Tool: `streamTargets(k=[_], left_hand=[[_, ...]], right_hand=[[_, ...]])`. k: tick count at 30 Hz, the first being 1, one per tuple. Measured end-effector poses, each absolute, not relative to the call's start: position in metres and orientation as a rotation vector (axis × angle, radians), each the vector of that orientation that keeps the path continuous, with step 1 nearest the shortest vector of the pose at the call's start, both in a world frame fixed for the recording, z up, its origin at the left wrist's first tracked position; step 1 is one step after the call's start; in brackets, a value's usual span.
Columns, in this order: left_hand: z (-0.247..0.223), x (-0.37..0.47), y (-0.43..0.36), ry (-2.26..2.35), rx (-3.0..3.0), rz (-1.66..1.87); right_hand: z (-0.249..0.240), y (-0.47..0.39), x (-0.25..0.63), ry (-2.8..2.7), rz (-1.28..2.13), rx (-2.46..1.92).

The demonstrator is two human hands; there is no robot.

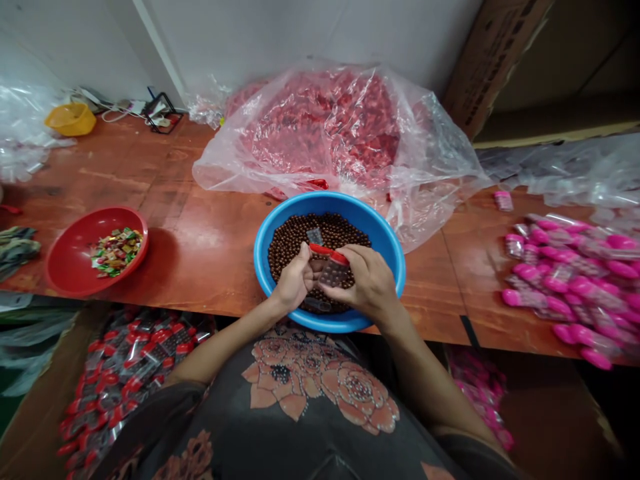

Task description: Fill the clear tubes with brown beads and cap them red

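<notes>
A blue basin [395, 243] full of small brown balls [290, 233] stands at the table's front edge. Over it, my right hand [367, 280] is closed round a small clear container [334, 273] with brown balls inside and a red cap. My left hand [295, 277] is beside it, its thumb and fingers closed at a red lid [320, 249] that touches or nearly touches the container. Another clear container [315, 236] lies on the balls behind my hands.
Behind the basin spreads a plastic bag [320, 127] of red pieces. A red bowl [75, 257] with wrapped sweets stands left, and pink-capped containers [580, 280] are piled right. Below the table's edge, a box holds red-capped containers [135, 367].
</notes>
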State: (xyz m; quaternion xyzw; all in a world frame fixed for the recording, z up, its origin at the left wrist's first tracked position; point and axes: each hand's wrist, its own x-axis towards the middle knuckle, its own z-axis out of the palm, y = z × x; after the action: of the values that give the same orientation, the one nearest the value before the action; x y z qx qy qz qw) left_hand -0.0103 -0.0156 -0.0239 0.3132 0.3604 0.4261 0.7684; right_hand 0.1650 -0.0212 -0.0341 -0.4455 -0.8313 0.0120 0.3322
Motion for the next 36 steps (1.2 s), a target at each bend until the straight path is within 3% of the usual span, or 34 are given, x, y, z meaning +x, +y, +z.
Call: streamTargets(k=[22,30,33,36], left_hand=[[-0.018,0.006,-0.022,0.945,0.701,0.951],[-0.021,0.001,-0.027,0.978,0.808,0.98],[-0.004,-0.027,-0.01,1.063,0.908,1.124],[0.003,-0.083,0.021,1.372,1.045,1.368]], right_hand=[[-0.032,-0.026,0.154,-2.239,0.025,-0.996],[-0.028,-0.032,0.145,-2.277,0.19,-1.005],[-0.019,-0.025,0.157,-2.232,0.196,-1.049],[-0.027,-0.001,0.191,-1.827,0.24,-1.274]])
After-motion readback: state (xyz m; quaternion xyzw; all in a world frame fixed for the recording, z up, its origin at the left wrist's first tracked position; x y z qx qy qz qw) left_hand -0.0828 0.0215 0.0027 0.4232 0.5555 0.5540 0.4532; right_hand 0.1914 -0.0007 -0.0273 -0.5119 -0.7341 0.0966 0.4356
